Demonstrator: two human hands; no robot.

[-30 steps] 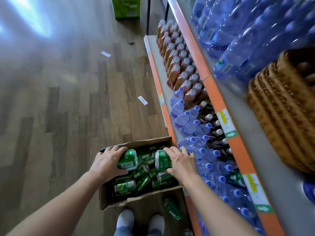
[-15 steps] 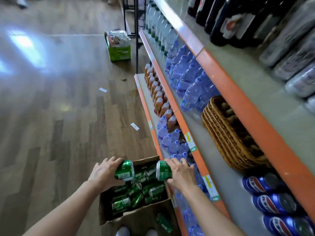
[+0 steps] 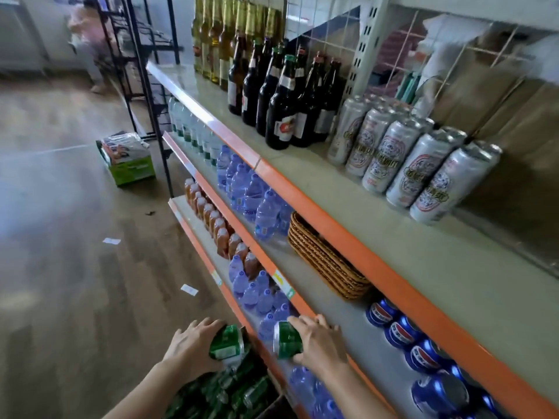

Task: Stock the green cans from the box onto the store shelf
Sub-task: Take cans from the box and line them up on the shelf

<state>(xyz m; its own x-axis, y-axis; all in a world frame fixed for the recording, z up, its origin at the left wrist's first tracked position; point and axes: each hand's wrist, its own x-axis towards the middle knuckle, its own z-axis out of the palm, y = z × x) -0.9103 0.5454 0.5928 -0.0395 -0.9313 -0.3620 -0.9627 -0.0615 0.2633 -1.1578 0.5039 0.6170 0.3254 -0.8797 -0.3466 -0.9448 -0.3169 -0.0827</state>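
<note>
My left hand grips a green can just above the open cardboard box at the bottom of the view. Several more green cans lie jumbled inside that box. My right hand grips a second green can, held in front of the orange edge of the middle shelf. Both cans lie sideways in my hands, their ends facing each other. The store shelf unit runs along the right, with a bare grey stretch of the top shelf right of the silver cans.
Blue cans and a wicker basket sit on the middle shelf. Water bottles fill the bottom shelf beside the box. Dark bottles and silver cans stand on the top shelf. A green carton sits on the wooden floor.
Both hands have lifted their green cans up out of the box. The right can now sits level with the middle shelf edge. My view has tilted up to show the upper shelves.
</note>
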